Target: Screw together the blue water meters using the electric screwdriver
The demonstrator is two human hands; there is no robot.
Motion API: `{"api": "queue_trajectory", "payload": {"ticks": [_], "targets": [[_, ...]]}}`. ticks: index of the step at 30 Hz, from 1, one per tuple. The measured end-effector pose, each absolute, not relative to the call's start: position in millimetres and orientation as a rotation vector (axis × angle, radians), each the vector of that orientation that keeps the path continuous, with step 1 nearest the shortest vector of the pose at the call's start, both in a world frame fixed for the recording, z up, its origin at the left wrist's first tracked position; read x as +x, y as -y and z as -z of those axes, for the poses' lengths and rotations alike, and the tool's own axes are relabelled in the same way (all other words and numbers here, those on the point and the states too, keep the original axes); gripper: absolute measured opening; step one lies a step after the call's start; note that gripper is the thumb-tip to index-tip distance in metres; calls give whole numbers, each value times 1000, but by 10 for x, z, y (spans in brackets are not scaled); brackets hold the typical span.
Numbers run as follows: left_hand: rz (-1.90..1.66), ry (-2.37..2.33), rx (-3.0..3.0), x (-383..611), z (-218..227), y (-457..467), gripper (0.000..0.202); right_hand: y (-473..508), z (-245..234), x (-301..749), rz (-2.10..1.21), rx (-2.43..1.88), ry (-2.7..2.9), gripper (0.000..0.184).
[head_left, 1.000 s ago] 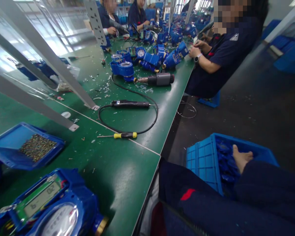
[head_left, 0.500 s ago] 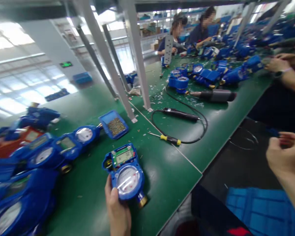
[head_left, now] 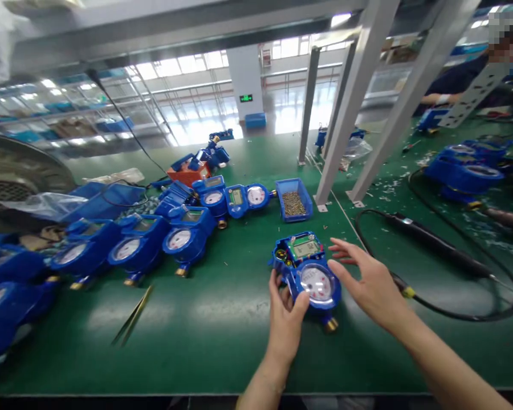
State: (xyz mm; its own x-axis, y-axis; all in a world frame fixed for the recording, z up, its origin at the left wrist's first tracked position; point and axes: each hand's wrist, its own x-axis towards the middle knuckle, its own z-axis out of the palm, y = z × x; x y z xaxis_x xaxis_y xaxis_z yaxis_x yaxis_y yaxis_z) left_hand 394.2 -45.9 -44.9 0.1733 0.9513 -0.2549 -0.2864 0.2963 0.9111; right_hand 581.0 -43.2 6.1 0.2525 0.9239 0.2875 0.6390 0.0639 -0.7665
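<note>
Our left hand (head_left: 284, 319) grips the water meter (head_left: 317, 283) by its side on the bench (head_left: 214, 353), fingers closed, keeping it face up. Our right hand (head_left: 370, 287) hovers open just beside it. Tweezers (head_left: 132, 315) lie left; more meters (head_left: 179, 242) sit in rows farther left, with a tray (head_left: 305, 199) of brass parts beyond.

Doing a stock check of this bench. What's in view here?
water meter: 1, blue with brass fitting, in the person's hands
other water meters: at least seven, blue, left of the hands
small tray: 1, blue, holding brass-coloured parts, beyond the hands
tweezers: 1 pair, gold-coloured, on the bench, left
electric screwdriver: 1, black, corded, right
workbench: 1, green, beneath everything
co-worker: 1, dark top, far upper right
left hand: 1, gripping the meter
right hand: 1, open, beside the meter
</note>
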Motion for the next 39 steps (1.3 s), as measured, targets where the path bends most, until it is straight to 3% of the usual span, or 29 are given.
{"api": "queue_trajectory", "payload": {"ticks": [5,9,12,17,24,30,39], "targets": [[-1121,-1115,907,3900,477,460,108,441,0,5735,-562,-1621,1500,52],[-1183,-1296,1168,3801,294,253,108,422,217,6305,-322,-1825,1544,46],[-1108,-1241,1346,3737,139,-36,100,373,447,6699,-57,-2166,1739,53],[-832,-903,1487,3659,84,-471,76,249,650,6723,-57,-2345,1996,50],[-803,-779,1463,3595,208,-592,75,130,447,6969,34,-2515,1812,50],[-790,-821,1550,3577,228,-621,77,256,306,7712,111,-2876,1382,63],[-830,-837,1740,3522,221,-611,76,281,212,7751,14,-2735,1467,62]]}}
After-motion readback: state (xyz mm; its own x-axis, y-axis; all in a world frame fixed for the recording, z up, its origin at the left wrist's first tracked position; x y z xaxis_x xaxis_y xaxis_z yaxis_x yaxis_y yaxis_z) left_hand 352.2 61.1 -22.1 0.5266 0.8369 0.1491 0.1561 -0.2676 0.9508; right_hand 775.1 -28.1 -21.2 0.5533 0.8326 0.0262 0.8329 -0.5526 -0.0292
